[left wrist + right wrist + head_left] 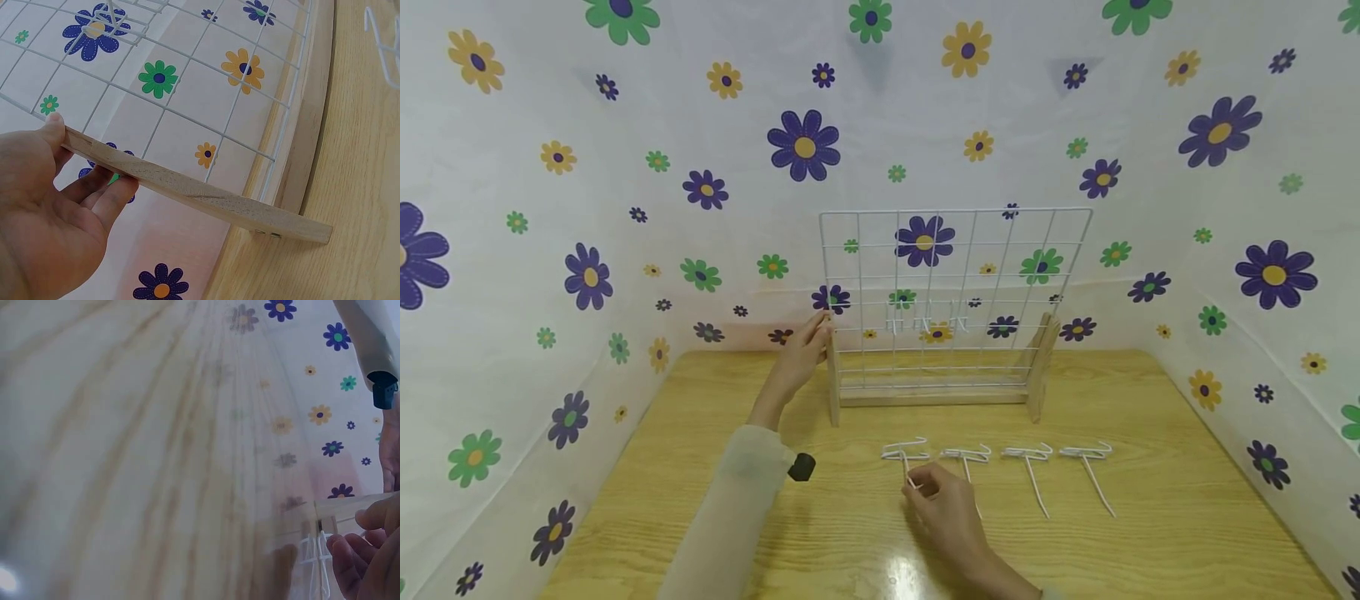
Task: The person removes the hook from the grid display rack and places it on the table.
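Note:
A white wire grid rack (955, 396) with wooden side posts stands toward the back of the table. My left hand (805, 346) holds the top of its left wooden post (200, 187), thumb on one side and fingers on the other. In front of the rack, my right hand (947, 508) pinches the prong of the leftmost white wire hook (904, 455) between thumb and fingers. This hook (317, 556) also shows beside the fingertips in the right wrist view. Several similar hooks (1033, 454) lie in a row to its right, their prongs toward me.
Small white hooks (922, 323) hang on the middle of the grid. A flower-printed cloth (880, 100) encloses the back and sides of the wood-grain table (1180, 533). A dark wrist camera (802, 467) sits by my left sleeve.

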Demonstrator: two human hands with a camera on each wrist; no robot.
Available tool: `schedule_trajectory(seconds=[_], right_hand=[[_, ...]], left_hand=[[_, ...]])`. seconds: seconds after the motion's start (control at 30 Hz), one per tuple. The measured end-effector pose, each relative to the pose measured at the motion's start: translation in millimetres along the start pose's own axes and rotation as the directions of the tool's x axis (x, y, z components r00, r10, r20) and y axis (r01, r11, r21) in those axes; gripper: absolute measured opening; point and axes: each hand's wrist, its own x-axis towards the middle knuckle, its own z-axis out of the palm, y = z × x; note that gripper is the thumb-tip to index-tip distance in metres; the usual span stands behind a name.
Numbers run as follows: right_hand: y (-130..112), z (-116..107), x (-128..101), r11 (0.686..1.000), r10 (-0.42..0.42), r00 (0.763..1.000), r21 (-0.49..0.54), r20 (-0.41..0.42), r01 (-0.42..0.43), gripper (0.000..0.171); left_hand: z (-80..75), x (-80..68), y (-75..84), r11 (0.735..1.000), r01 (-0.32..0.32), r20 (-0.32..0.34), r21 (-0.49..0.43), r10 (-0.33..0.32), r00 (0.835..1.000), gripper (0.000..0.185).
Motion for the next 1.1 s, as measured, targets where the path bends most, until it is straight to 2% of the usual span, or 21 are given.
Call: schedule_trajectory(seconds=[0.53, 0.77, 1.1], right_hand=[[1.0, 1.3, -4.4, 0.997, -0.006, 0.999, -0.082, 0.041, 0.009, 0.017], [3.5, 1.4, -5.7, 0.986, -0.024, 0.998, -0.166, 0.058, 0.033, 0.014], [3.7, -0.7, -6.8, 0.972, 0.012, 0.995, -0.233, 0.102, 0.012, 0.006]], left_hand=[[-0.4, -1.5, 2.3, 1.0, 0.008, 0.007, 0.007, -0.008, 1.0, 0.058], [-0.2, -1.3, 1.0, 1.0, 0.001, 0.0, 0.025, -0.001, 1.0, 0.059], [0.2, -1.8, 2.9, 1.0, 0.002, 0.005, 0.008, -0.002, 1.0, 0.058]])
